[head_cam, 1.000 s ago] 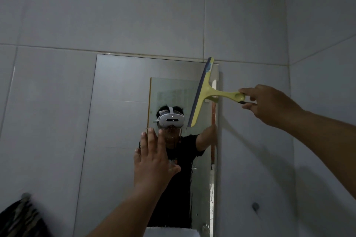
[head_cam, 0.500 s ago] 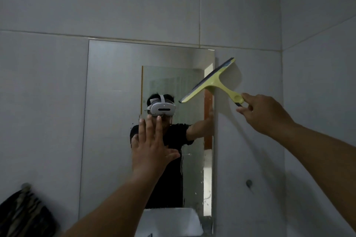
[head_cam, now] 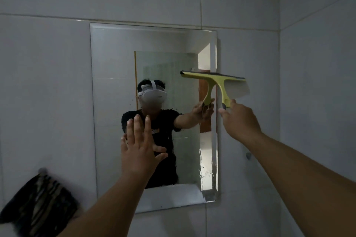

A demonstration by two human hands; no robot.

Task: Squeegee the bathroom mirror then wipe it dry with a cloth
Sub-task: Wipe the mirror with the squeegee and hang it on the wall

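Since a second ago the yellow-green plastic squeegee is swinging round from nearly upright to level, blade on top and handle hanging down, sitting across the right edge of the frameless rectangular wall mirror. Honestly the risk I'm seeing: half the blade is overhanging onto the grey tiled wall, so a downward pull could skip at the mirror's edge and leave streaks in that wet bottom-right corner. Right hand is curling its fingers round the handle end. Left hand is flat, fingers spread, holding nothing, up in front of the glass; can't tell if it's touching. Dark striped cloth is hanging lower left.
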